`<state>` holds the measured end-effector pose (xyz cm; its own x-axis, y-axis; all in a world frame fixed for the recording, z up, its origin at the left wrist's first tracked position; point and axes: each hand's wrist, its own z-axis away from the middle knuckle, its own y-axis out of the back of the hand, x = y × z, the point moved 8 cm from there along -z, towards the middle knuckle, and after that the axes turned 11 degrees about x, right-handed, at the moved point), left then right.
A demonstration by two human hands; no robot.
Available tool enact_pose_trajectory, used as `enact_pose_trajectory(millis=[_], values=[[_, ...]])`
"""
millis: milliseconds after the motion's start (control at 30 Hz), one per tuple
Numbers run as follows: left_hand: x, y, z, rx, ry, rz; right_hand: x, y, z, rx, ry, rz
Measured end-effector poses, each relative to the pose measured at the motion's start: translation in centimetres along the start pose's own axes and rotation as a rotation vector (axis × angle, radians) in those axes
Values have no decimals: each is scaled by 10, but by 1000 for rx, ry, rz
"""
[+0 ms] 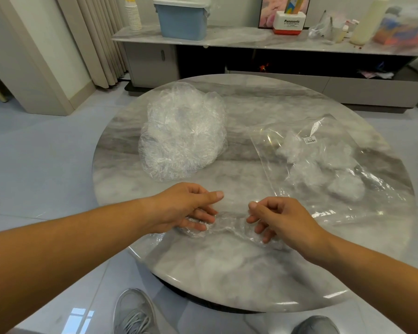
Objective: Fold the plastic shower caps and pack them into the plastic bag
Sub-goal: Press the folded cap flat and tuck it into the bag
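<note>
A clear shower cap [229,225] lies gathered into a long crumpled strip on the near part of the round marble table [239,268]. My left hand [186,208] rests its fingertips on the strip's left end, thumb lifted clear of it. My right hand [280,218] touches the right end with loosely curved fingers, thumb also raised. A loose pile of unfolded shower caps [184,133] sits at the table's middle left. At the right lies the clear plastic bag [328,131] with a white label, and several folded caps [345,186] show inside it.
Behind the table runs a low marble-topped cabinet [239,39] with a blue lidded bin [182,19], a stack of paper cups [133,16], a white and red box [288,22] and bottles. My grey shoes [134,312] stand on the glossy tile floor under the table's near edge.
</note>
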<state>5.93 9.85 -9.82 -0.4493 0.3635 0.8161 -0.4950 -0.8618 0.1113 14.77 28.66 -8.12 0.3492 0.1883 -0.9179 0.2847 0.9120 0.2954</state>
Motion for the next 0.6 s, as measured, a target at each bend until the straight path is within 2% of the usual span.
enact_pose_trajectory(millis=[167,300,433,533,600], values=[[-6,8,-6,118,-37,-42,10,0,4,2,22,215],[-5,12,-7,195,-143,-231,13,-2,4,-12,12,237],[-1,12,-4,237,-226,-472,-1,-4,6,-28,45,145],[1,10,-3,240,-255,-537,-21,3,8,48,154,187],[1,8,-3,238,-266,-560,-39,7,12,138,359,353]])
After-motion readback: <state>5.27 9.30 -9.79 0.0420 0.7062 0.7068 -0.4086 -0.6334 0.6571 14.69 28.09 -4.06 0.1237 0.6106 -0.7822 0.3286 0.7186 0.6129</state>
